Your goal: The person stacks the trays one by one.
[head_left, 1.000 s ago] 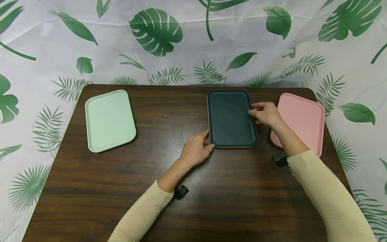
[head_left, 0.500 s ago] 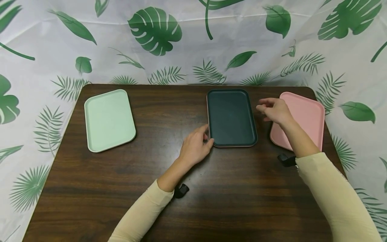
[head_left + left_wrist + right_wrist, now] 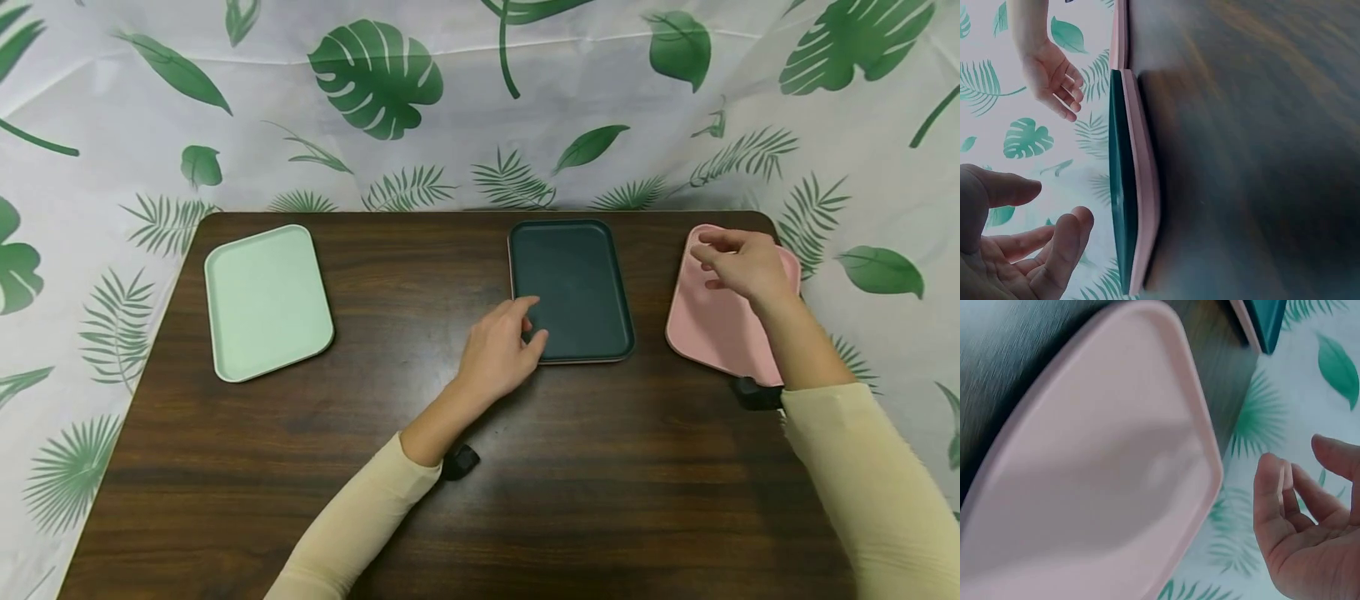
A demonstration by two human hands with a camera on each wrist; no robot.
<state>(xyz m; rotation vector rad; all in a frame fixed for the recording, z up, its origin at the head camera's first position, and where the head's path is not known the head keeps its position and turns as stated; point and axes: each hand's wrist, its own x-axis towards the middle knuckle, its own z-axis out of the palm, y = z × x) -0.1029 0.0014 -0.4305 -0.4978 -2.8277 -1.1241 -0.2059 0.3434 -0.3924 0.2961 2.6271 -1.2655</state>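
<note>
Left hand (image 3: 498, 348) hovers, loose and empty, over dark-green rectangular plastic-looking tray (image 3: 576, 287), right hand (image 3: 747, 265) likewise over pink rounded-corner plastic-looking tray (image 3: 707, 329); best grip its opposite edges.

I count four trays on one counter (image 3: 600, 483): one pale green tray (image 3: 268, 302) by the far left corner, one dark green tray (image 3: 570, 287) stacked on one pink tray (image 3: 1146, 187) near the far edge, and a second pink tray (image 3: 705, 325) by the far right corner.

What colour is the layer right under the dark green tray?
The layer under the dark green tray is pink; the left wrist view shows it best.
</note>
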